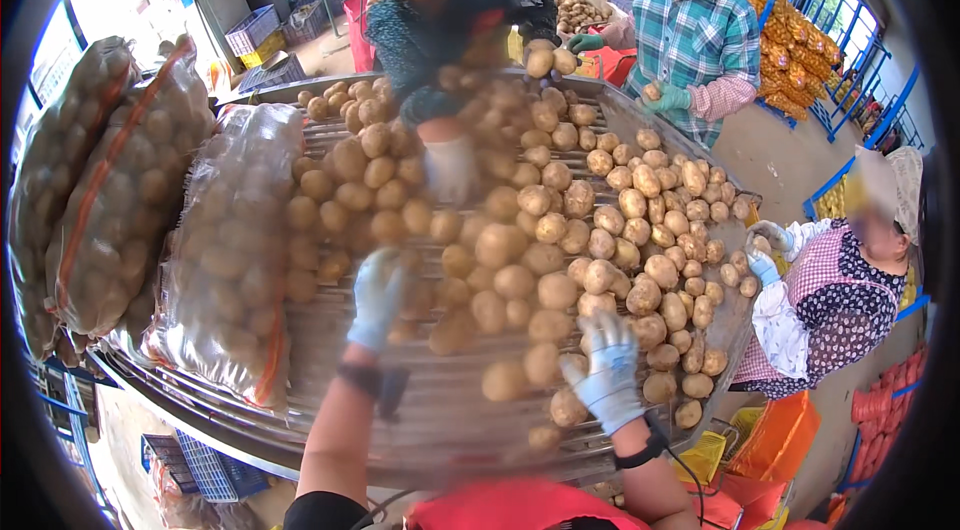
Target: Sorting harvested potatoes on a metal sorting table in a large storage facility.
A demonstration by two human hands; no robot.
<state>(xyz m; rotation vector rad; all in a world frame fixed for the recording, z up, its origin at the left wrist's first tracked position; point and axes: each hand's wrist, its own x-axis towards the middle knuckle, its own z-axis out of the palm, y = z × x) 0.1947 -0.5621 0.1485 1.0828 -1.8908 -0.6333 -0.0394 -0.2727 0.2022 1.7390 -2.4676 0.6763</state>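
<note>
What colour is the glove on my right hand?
Your right glove is pale blue, best seen in head view.

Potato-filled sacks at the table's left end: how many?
3: the far-left sack, the middle sack, and the right-hand sack beside the loose potatoes. Others may be hidden behind.

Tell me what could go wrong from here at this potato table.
The person's left hand and a co-worker's gloved hand are both reaching in among the potatoes, so they might knock into each other.

The right hand is spread over loose potatoes; a careless sweep could send some over the edge of the slatted table.

The filled mesh sack lying at the table's left side may slide if bumped.
</note>
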